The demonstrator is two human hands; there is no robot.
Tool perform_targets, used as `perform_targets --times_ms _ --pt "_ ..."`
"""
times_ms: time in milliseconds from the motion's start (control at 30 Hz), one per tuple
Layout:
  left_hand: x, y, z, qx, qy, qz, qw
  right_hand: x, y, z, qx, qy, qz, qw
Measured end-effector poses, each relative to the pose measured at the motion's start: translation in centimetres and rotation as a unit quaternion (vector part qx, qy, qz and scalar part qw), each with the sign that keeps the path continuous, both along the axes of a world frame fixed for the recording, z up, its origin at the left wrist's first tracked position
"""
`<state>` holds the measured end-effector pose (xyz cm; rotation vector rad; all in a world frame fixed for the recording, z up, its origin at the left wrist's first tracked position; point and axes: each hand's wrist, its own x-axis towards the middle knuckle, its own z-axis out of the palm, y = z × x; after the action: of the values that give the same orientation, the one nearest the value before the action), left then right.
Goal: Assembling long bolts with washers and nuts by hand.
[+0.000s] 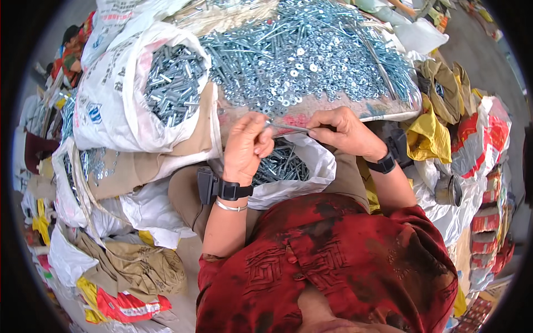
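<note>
Over my lap, my right hand [341,130] pinches one end of a thin metal bolt [290,127], which lies almost level and points left. My left hand [248,143] is closed at the bolt's other end, its fingertips on a small shiny metal part [268,123] too small to name. Just below the hands, an open white bag [321,166] holds a pile of dark metal bolts [282,165]. Beyond them, loose washers and nuts [288,69] and long thin bolts [333,22] cover a cloth-topped work surface [366,108].
At the left stands a big white sack [105,105], its mouth open on metal sleeves [173,83]. Brown and white sacks [139,266] lie lower left. Yellow cloth [430,136], red and white plastic bags [483,133] and a metal can [447,190] crowd the right. Another person [72,53] is at far left.
</note>
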<state>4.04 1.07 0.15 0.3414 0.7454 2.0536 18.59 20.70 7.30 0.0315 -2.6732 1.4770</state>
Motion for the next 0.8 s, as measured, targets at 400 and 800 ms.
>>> perform_targets --times_ms 400,800 --pt "0.3 1.1 -0.8 -0.091 0.067 0.072 0.991 0.7 0.8 -1.7 -0.043 0.0 -0.007 0.999" --pt "-0.7 0.4 0.7 -0.273 0.366 0.042 0.889 0.3 0.1 -2.4 -0.045 -0.012 0.016 0.999"
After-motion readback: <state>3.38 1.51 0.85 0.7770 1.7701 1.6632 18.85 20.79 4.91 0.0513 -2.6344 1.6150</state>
